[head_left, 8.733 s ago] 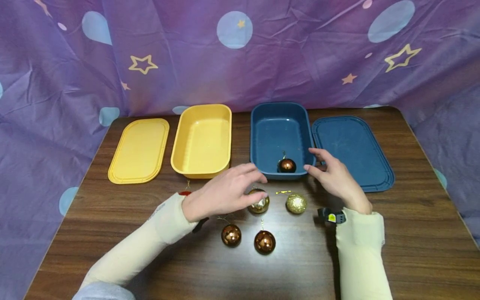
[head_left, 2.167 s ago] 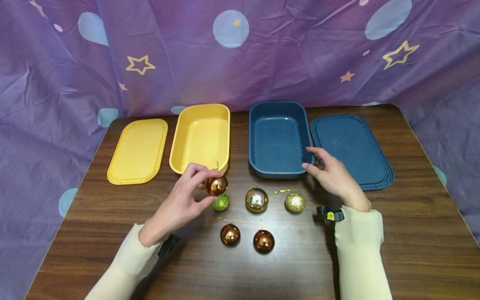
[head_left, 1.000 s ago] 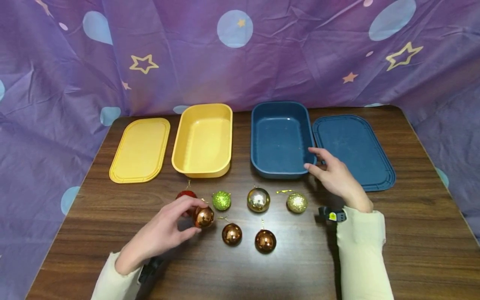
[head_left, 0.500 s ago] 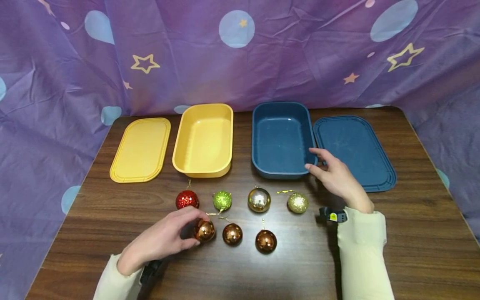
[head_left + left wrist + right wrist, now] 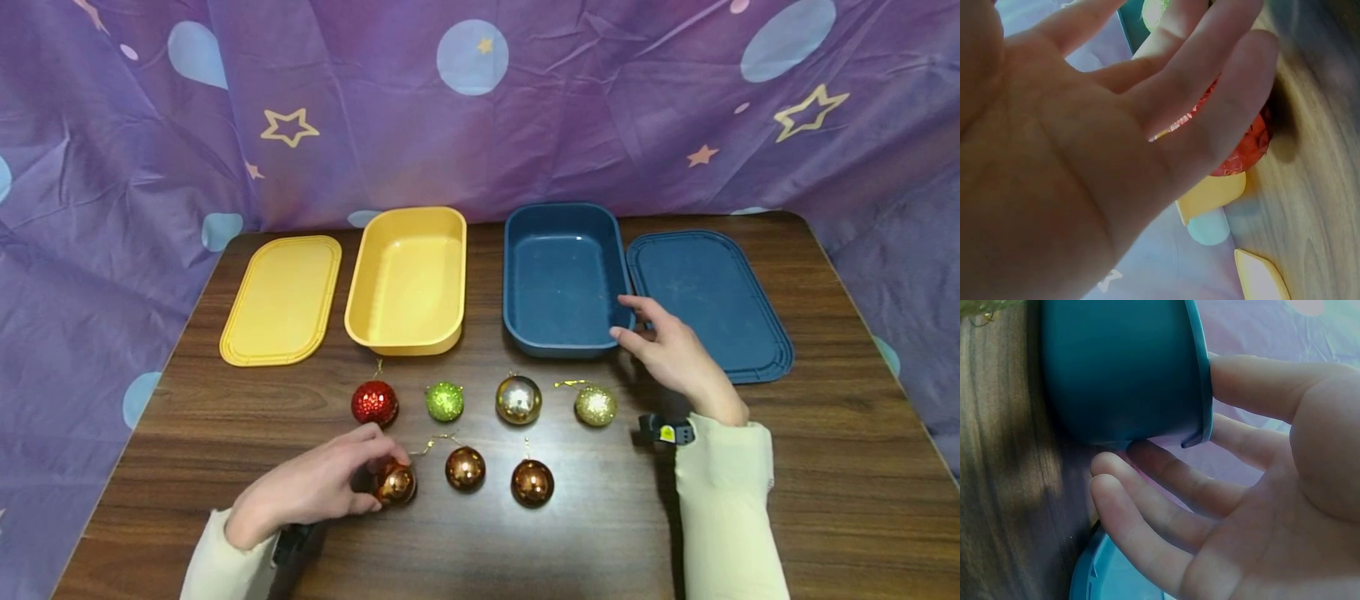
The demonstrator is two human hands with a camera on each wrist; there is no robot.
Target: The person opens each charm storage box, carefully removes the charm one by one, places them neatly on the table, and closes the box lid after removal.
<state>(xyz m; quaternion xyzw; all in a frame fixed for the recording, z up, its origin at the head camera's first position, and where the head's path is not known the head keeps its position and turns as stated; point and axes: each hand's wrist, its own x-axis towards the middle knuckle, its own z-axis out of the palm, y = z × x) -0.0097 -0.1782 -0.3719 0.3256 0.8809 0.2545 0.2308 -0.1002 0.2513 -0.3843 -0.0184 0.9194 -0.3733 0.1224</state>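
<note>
In the head view my left hand [image 5: 318, 482] pinches a shiny brown Christmas bauble [image 5: 397, 485] between thumb and fingers, low at the tabletop. Behind that hand lies a red glittery bauble [image 5: 374, 402], partly seen past the fingers in the left wrist view. The held bauble is hidden there. Two more brown baubles, one left [image 5: 465, 468] and one right [image 5: 532, 483], rest to its right. My right hand [image 5: 678, 358] has its fingers loosely spread, thumb and forefinger touching the right rim of the blue box [image 5: 566, 340]; the right wrist view shows its outer wall [image 5: 1125, 369].
A green glittery bauble [image 5: 445, 402], a shiny gold one [image 5: 518, 400] and a glittery gold one [image 5: 596, 406] line up before the boxes. The yellow box [image 5: 405, 343] stands left of the blue one. Flat lids, yellow [image 5: 281, 302] and blue [image 5: 705, 300], lie outside them.
The brown bauble seen inside the blue box at first is gone from it. My left hand has carried a brown bauble from near the yellow box down to the front row. The right hand stays put.
</note>
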